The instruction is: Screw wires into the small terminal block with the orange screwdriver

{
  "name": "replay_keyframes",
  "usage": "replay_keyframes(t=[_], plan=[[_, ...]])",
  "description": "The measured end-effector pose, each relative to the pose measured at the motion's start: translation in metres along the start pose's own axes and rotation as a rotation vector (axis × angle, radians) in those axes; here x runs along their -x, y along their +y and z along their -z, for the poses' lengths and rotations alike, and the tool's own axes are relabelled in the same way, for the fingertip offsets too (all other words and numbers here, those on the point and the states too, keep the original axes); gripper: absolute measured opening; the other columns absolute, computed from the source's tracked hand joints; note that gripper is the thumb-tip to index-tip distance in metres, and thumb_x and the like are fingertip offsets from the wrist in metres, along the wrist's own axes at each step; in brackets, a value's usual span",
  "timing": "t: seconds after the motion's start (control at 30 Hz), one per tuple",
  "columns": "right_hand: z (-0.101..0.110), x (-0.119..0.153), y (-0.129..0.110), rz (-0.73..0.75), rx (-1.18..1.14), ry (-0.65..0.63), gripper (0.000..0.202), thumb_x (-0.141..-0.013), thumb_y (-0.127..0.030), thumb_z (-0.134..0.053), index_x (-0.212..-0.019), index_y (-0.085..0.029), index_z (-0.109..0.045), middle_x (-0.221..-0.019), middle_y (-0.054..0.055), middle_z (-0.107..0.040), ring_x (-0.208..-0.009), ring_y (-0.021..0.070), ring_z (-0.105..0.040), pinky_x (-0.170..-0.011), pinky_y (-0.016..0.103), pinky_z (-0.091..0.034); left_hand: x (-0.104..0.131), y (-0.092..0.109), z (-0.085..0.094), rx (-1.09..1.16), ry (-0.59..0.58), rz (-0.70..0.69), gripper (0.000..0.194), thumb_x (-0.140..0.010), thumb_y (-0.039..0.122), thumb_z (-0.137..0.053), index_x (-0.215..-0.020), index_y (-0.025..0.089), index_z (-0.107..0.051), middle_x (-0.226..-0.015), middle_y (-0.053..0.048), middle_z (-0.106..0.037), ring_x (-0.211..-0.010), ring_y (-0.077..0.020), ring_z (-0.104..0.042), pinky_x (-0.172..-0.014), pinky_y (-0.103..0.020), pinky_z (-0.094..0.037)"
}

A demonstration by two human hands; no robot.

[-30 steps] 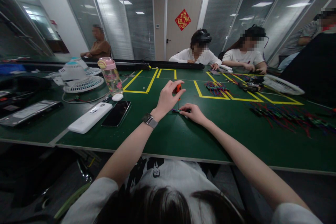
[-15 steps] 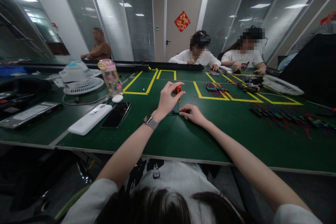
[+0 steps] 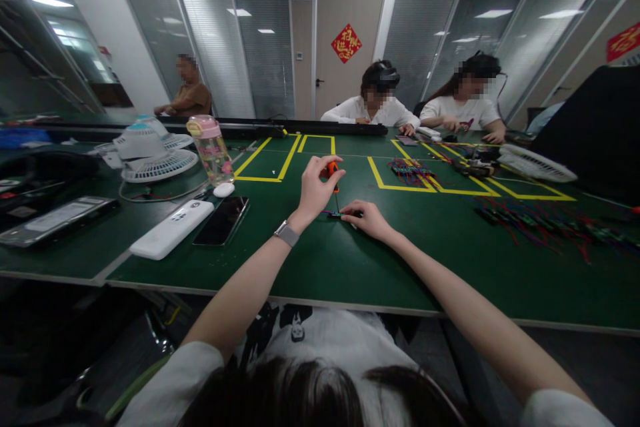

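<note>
An orange-handled screwdriver (image 3: 333, 178) is held in the curled fingers of my left hand (image 3: 316, 188). Its thin shaft points down, the top leaning slightly left, and the tip meets a small green circuit board (image 3: 334, 215) on the table. Whether the tip sits in a screw is too small to tell. My right hand (image 3: 369, 219) rests on the table and pinches the board's right end between thumb and fingers. A thin wire shows at the board's left end.
Bundles of wired boards (image 3: 413, 171) lie right, with a larger row (image 3: 555, 223) nearer. To the left are a black phone (image 3: 221, 221), a white power bank (image 3: 173, 229), a bottle (image 3: 213, 150) and a small fan (image 3: 159, 167). Several people sit across the green table (image 3: 400, 280).
My left hand has shifted slightly left, and the screwdriver's handle now leans more to the left. My right hand stays on the board, almost unmoved.
</note>
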State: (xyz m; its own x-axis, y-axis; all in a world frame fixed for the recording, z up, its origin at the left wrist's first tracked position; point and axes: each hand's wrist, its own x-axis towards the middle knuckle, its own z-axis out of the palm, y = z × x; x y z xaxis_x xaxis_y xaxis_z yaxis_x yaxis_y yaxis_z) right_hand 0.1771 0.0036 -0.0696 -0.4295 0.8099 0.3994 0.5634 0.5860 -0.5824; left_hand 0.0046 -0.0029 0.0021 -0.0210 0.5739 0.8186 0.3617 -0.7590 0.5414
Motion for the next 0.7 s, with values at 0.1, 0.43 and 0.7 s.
replay_keyframes(t=[0.1,0.43,0.7], plan=[[0.0007,0.0001,-0.0006,0.006,0.014,-0.007,0.017,-0.079,-0.023,-0.063,-0.09,-0.017,-0.074,-0.086,0.007,-0.068,-0.076,0.0168,-0.061,-0.072,0.029,-0.047,0.0,-0.0002,0.0,0.029,-0.034,0.023,0.02,-0.085,0.021,-0.059,-0.105,0.022,-0.063,-0.092,-0.002,-0.057,-0.082,-0.0114,-0.057,-0.074,-0.022,-0.049],[-0.0004,-0.0002,0.0046,0.011,0.022,-0.006,0.018,-0.08,-0.025,-0.063,-0.09,-0.017,-0.074,-0.087,0.007,-0.069,-0.076,0.0168,-0.061,-0.071,0.029,-0.047,-0.0011,-0.0012,0.001,-0.002,-0.074,-0.01,0.027,-0.085,0.017,-0.058,-0.112,0.022,-0.061,-0.09,-0.002,-0.058,-0.081,-0.0122,-0.057,-0.078,-0.025,-0.049],[-0.0007,-0.0001,0.0049,0.019,0.009,0.002,0.017,-0.079,-0.025,-0.064,-0.09,-0.017,-0.074,-0.086,0.007,-0.068,-0.077,0.0173,-0.061,-0.072,0.03,-0.047,-0.0004,0.0019,0.0009,0.065,-0.164,0.0,0.032,-0.09,0.02,-0.05,-0.12,0.024,-0.057,-0.101,-0.004,-0.059,-0.085,-0.0119,-0.058,-0.079,-0.024,-0.049]])
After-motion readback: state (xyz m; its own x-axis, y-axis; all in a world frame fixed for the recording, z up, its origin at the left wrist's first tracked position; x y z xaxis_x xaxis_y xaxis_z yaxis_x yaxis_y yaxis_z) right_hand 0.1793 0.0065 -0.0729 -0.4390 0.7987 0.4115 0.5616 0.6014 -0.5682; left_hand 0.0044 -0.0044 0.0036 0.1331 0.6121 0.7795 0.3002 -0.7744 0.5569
